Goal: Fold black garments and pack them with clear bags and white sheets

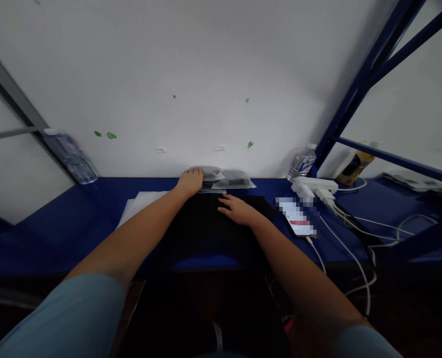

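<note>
My left hand [190, 183] rests on the left one of some clear plastic packets against the wall, fingers laid over its top; its thumb is hidden. A second grey packet [233, 180] with dark contents lies just right of it. Black cloth [202, 223] is spread on the blue desk in front of the packets, reaching the desk's front edge. On the upper right part of this cloth lies my right hand [239, 210], open, fingers apart and pointing left. White sheets or bags [144, 203] stick out from beneath the left forearm.
At right, a phone [295, 219] is plugged into a white cable near a white power strip [314, 185] with several cords. A bottle [302, 161] stands behind the strip, and another bottle [71, 158] stands at left. Blue frame bars [359, 94] rise on the right.
</note>
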A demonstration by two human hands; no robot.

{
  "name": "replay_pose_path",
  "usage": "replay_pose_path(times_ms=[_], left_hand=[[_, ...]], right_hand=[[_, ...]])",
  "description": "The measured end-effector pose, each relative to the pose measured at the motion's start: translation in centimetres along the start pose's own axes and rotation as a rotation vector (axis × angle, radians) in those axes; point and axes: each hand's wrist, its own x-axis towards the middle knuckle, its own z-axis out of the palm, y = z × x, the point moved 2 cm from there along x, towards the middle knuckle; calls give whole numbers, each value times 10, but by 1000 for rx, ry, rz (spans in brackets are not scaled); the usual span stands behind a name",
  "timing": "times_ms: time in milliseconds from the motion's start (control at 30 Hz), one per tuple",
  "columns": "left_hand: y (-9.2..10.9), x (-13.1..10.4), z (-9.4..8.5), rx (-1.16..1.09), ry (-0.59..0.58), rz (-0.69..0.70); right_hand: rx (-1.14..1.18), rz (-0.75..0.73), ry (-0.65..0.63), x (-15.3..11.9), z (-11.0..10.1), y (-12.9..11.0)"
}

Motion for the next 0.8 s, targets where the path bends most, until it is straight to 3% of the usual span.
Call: replay_pose_path(times_ms=[200, 367, 567, 667, 800], left_hand=[[-4, 11, 1, -8, -3, 77], [-6, 12, 1, 9, 5, 58], [-3, 5, -26, 33, 19, 24], [9, -14, -50, 43, 48, 39], [32, -50, -67, 41, 36, 43]], right_hand=[[3, -14, 6, 0, -1, 0], [1, -13, 2, -1, -4, -1], [33, -24, 29, 0, -3, -1], [75, -38, 134, 1, -6, -2], [188, 55, 401, 3, -15, -2]])
